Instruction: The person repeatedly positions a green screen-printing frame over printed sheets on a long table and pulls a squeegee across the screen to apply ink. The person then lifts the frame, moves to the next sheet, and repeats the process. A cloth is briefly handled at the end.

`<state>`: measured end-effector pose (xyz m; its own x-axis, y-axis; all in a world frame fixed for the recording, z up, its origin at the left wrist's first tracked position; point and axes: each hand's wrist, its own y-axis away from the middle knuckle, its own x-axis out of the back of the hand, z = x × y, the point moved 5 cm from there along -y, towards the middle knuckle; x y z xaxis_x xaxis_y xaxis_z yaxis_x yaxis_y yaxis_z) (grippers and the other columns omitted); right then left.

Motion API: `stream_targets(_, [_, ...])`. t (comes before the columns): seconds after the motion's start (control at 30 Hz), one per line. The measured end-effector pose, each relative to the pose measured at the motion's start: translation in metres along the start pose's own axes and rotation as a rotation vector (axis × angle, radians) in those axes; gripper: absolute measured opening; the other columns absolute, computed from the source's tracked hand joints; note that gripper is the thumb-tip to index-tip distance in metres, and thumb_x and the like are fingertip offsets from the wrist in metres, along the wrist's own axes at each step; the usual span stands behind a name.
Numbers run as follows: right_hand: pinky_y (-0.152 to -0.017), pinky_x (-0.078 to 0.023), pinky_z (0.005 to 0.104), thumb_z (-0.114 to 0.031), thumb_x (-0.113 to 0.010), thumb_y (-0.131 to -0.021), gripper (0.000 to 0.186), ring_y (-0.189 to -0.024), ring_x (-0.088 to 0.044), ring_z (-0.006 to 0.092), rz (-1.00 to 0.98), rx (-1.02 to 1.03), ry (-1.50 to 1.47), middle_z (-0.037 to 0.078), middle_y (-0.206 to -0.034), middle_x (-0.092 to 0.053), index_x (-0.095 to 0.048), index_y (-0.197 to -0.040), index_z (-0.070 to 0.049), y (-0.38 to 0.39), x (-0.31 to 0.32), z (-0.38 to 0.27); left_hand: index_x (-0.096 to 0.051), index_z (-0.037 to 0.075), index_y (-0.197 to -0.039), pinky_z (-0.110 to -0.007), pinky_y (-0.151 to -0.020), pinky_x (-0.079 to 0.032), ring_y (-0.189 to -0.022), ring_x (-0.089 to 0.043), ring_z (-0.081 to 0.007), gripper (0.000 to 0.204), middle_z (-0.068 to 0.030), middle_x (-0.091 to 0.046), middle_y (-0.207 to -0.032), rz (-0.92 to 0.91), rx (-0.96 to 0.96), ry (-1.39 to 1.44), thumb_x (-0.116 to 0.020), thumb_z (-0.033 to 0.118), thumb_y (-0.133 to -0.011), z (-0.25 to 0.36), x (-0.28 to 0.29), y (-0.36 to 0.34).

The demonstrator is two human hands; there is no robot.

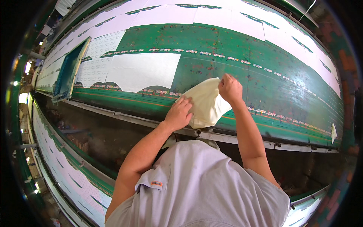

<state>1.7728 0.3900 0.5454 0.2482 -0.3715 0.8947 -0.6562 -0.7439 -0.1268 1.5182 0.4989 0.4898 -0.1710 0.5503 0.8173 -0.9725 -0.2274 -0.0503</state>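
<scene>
A cream piece of fabric hangs slightly bunched between my hands over the near edge of the long green table. My right hand is closed in a pinch on its upper right corner, raised a little above the surface. At the left side of the same piece, my left hand has its fingers curled onto the edge, thumb partly hidden. Just left of it, a white fabric piece lies flat with a curved lower edge. Rows of small coloured printed marks run along the table.
A rectangular printing frame stands tilted at the table's left, beside white pieces with printed patterns. More white pieces line the far side. A metal rail with knobs borders the near edge. Another table with white pieces lies lower left.
</scene>
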Motion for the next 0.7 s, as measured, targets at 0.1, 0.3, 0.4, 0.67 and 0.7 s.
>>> stream_targets(0.1, [-0.085, -0.062, 0.0379, -0.004, -0.072, -0.095, 0.006, -0.091, -0.078, 0.0269, -0.181, 0.128, -0.491, 0.013, -0.104, -0.078, -0.071, -0.101, -0.003, 0.022, 0.015, -0.042, -0.068, 0.002, -0.137, -0.053, -0.125, -0.043, -0.152, -0.051, -0.0456, 0.044, -0.0205, -0.057, -0.161, 0.385, 0.103, 0.285, -0.075, 0.012, -0.095, -0.001, 0.028, -0.017])
stream_targets(0.3, [-0.081, -0.059, 0.0278, 0.015, -0.068, -0.101, 0.018, -0.091, -0.071, 0.0095, -0.022, 0.102, -0.978, 0.002, -0.102, -0.075, -0.074, -0.108, -0.001, 0.047, 0.074, -0.12, -0.071, -0.002, -0.135, -0.042, -0.102, -0.058, -0.11, -0.074, -0.0236, 0.039, -0.0163, -0.079, -0.121, -0.118, -0.127, 0.651, -0.075, 0.012, -0.099, 0.01, 0.096, -0.027])
stream_targets(0.4, [-0.084, -0.055, 0.025, 0.015, -0.067, -0.101, 0.018, -0.093, -0.068, 0.0089, 0.254, 0.059, -0.848, 0.003, -0.104, -0.074, -0.074, -0.109, -0.001, 0.039, 0.117, -0.125, -0.075, -0.002, -0.129, -0.029, -0.079, -0.059, -0.088, -0.07, -0.0068, 0.032, -0.0064, -0.081, -0.101, -0.169, -0.065, 1.112, -0.08, 0.016, -0.102, 0.005, 0.123, -0.012])
stream_targets(0.67, [-0.088, -0.048, 0.0241, 0.015, -0.066, -0.102, 0.02, -0.096, -0.064, 0.0112, 0.49, 0.179, -0.717, 0.002, -0.101, -0.07, -0.079, -0.101, -0.001, 0.073, 0.146, -0.154, -0.077, 0.0, -0.134, -0.028, -0.081, -0.061, -0.086, -0.074, -0.0147, 0.032, -0.0094, -0.08, -0.116, -0.114, -0.089, 1.286, -0.08, 0.015, -0.106, -0.079, 0.157, 0.046])
stream_targets(0.7, [-0.09, -0.048, 0.0245, 0.012, -0.066, -0.104, 0.019, -0.099, -0.065, 0.0135, 0.465, 0.226, -0.64, 0.004, -0.104, -0.071, -0.08, -0.105, -0.001, 0.076, 0.146, -0.158, -0.077, 0.001, -0.134, -0.028, -0.086, -0.061, -0.092, -0.075, -0.0159, 0.034, -0.0112, -0.078, -0.13, 0.041, -0.187, 1.326, -0.082, 0.019, -0.106, -0.08, 0.16, 0.051])
